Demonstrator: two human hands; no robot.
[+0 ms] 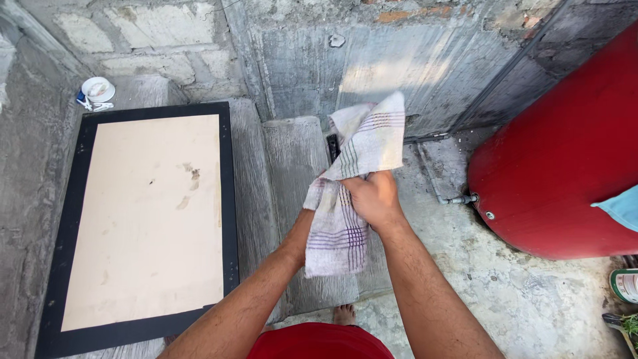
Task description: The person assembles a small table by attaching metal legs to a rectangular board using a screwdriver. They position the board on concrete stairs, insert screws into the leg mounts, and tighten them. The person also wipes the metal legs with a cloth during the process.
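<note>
Head view: right hand (374,198) fisted around limp checked cloth (355,173), left hand hidden.

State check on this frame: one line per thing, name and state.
Checked cloth: bunched, gripped in both hands, upper end sticking up, lower end hanging.
Right hand: closed around the cloth's middle.
Left hand: mostly hidden behind the cloth, on it.
Black-framed board: lying flat, pale face stained.
Red tank: on its side on the floor.
White dish: resting on the ledge.
Grey pipe: end at the tank's base.
</note>
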